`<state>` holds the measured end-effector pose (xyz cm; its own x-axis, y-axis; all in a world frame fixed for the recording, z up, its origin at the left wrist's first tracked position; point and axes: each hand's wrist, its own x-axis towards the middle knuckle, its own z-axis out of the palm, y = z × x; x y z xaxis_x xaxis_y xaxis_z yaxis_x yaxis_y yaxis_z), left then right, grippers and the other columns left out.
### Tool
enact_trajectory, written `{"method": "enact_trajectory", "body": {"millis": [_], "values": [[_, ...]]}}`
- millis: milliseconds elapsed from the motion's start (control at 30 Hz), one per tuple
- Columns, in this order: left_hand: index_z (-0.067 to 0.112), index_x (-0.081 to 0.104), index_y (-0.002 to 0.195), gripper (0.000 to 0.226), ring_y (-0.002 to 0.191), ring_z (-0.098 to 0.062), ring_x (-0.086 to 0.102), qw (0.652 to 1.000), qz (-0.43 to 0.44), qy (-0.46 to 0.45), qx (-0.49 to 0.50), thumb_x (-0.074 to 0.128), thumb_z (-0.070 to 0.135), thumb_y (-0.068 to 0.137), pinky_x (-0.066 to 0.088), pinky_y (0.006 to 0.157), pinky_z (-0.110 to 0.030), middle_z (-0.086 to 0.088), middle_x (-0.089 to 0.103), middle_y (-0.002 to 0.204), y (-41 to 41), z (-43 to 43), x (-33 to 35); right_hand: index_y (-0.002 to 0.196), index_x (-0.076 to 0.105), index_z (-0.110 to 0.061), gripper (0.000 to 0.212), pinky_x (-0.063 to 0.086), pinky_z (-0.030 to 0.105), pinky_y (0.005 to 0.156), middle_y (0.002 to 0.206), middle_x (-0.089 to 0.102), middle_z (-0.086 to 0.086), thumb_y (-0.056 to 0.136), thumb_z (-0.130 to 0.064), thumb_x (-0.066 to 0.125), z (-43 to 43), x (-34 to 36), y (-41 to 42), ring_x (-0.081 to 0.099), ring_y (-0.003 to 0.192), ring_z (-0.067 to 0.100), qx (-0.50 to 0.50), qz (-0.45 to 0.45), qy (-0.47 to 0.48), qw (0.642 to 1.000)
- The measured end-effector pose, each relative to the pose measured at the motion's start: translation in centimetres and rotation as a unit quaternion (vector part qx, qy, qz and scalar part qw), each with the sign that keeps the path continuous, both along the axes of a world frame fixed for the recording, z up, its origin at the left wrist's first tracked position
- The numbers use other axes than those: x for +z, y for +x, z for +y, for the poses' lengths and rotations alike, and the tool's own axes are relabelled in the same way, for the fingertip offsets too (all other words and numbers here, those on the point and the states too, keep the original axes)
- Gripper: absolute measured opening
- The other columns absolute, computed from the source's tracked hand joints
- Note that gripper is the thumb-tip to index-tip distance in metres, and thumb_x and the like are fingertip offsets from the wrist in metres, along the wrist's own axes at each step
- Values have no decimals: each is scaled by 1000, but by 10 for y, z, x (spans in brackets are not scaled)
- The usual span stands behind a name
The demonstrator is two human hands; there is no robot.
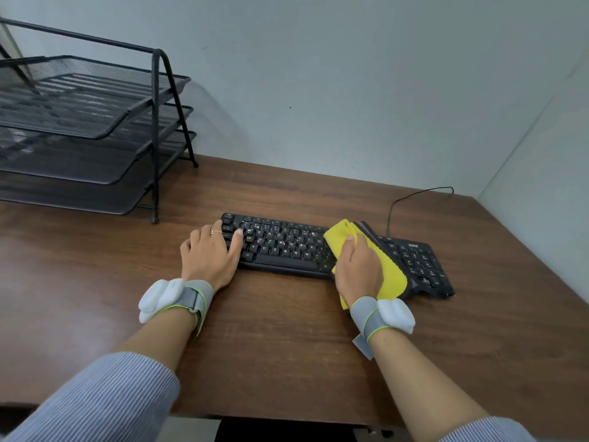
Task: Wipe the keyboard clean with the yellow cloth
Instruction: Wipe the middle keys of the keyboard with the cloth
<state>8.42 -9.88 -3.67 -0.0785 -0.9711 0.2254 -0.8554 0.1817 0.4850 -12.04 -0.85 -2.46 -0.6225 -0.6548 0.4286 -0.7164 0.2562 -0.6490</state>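
A black keyboard (283,247) lies across the middle of the brown wooden desk (287,346), with white specks on its keys. My left hand (208,258) rests flat on the keyboard's left end, fingers spread, thumb on the keys. My right hand (358,269) presses the yellow cloth (390,275) onto the keyboard just right of the letter keys. The cloth has a grey underside folded up at its far edge and hides that stretch of keys. The number pad (420,263) shows to the right of the cloth.
A black mesh three-tier paper tray (89,129) stands at the desk's back left. The keyboard's black cable (401,200) loops toward the back wall. Pale walls close the desk at the back and the right. White sensor bands wrap both wrists.
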Motion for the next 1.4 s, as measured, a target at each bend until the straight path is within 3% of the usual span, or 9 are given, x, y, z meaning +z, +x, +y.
{"method": "enact_trajectory", "body": {"millis": [133, 300, 433, 600, 700, 833, 933, 1033, 1400], "values": [[9, 36, 140, 60, 131, -29, 31, 1000, 3, -1, -1, 30, 49, 95, 18, 109, -43, -12, 42, 142, 0, 1, 0, 91, 53, -4, 31, 40, 41, 80, 54, 34, -5, 99, -24, 30, -3, 2, 8, 35, 58, 24, 17, 29, 23, 999], [9, 38, 139, 59, 130, -29, 33, 1000, 7, -5, 1, 32, 48, 95, 19, 108, -43, -12, 44, 140, 0, 1, 0, 120, 50, -11, 39, 36, 40, 73, 99, 63, 19, 99, -33, 25, -24, 9, 8, 52, 100, 40, 23, -52, 54, 997], [9, 39, 138, 57, 128, -29, 34, 1000, 8, -13, 7, 33, 47, 95, 20, 106, -42, -11, 46, 138, 0, 0, 1, 107, 50, -13, 36, 39, 43, 85, 64, 49, -1, 99, -34, 22, -33, 9, 17, 47, 85, 33, 103, 13, 108, 989], [9, 39, 138, 57, 127, -28, 34, 1000, -4, -15, 1, 32, 47, 95, 21, 106, -42, -10, 46, 137, -1, 1, 1, 121, 47, -12, 39, 39, 40, 69, 89, 61, 14, 99, -33, 23, -35, 7, 5, 51, 92, 37, 69, -12, 83, 994], [9, 40, 138, 57, 127, -27, 35, 1000, -5, -20, -5, 32, 47, 95, 22, 105, -42, -9, 47, 136, -2, 0, 1, 112, 50, -11, 37, 40, 46, 88, 72, 53, 4, 100, -32, 22, -36, 10, 12, 47, 82, 32, 108, 21, 101, 989], [10, 41, 137, 56, 127, -27, 35, 1000, -1, -19, -5, 32, 46, 95, 22, 105, -42, -9, 47, 136, -1, 0, -1, 110, 50, -9, 36, 33, 38, 64, 74, 52, 8, 99, -32, 24, -35, 6, 6, 52, 89, 39, 86, -14, 79, 993], [10, 41, 137, 56, 127, -27, 35, 1000, 1, -20, -6, 31, 47, 95, 22, 105, -42, -9, 47, 136, -2, 0, -2, 118, 49, -10, 38, 33, 39, 70, 90, 60, 16, 99, -32, 24, -41, 8, 4, 50, 97, 39, 46, -28, 79, 995], [11, 41, 137, 56, 127, -27, 35, 1000, 3, -21, -6, 32, 47, 95, 22, 105, -42, -9, 48, 135, -1, -2, -2, 105, 50, -11, 35, 39, 44, 81, 66, 48, 4, 99, -32, 23, -44, 10, 18, 45, 84, 34, 103, 8, 106, 989], [11, 42, 136, 55, 126, -26, 36, 1000, -3, -28, 3, 33, 47, 95, 23, 104, -41, -7, 49, 134, -2, -2, -3, 105, 51, -7, 36, 35, 39, 63, 78, 54, 15, 100, -30, 24, -58, 18, 32, 48, 81, 34, 168, 13, 119, 978]]}}
